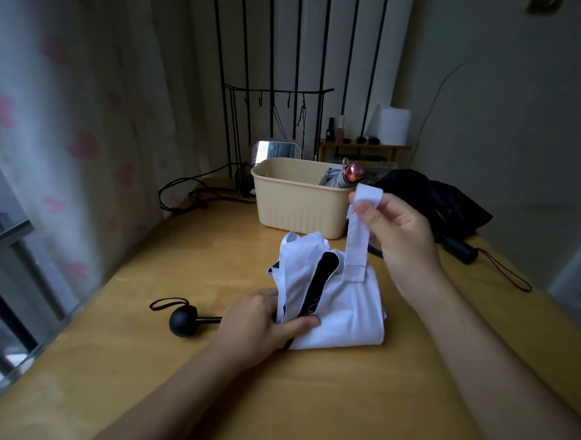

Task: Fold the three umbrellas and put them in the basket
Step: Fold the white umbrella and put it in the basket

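Wrapping the strap [357, 248] round the white umbrella [338, 307] looks to be the step in hand. That umbrella lies at the middle of the bench [182, 255], its cloth gathered but loose, a dark fold showing between the white flaps. The left hand [259, 320] grips the bundle at its 9 o'clock end, thumb laid across the cloth. The right hand [400, 237] pinches the strap's free end between thumb and fingers and holds it up toward 1 o'clock, drawn straight from where it is sewn on.

To do this well, I would roll the bundle tighter under the left hand first, so the flaps lie one way. Then carry the strap round the thickest part under tension and press its end flat; slack would likely let the cloth balloon. The knob [182, 323] with its loop sticks out at 9 o'clock beyond the left hand.

The basket [293, 200] stands near at 12 o'clock, with a stowed umbrella [345, 179] in its right end. A black umbrella [428, 198] lies loose at 2 o'clock, beside the basket. I judge that one of the three is done.

The bench is smooth pale wood. A flowered curtain [72, 113] hangs at 9 to 10 o'clock, and cables [191, 193] trail at 11. A mirror [276, 152] and a black rack [273, 97] stand behind the basket. A shelf [364, 145] with a paper roll [394, 126] sits at 1 o'clock by the wall.
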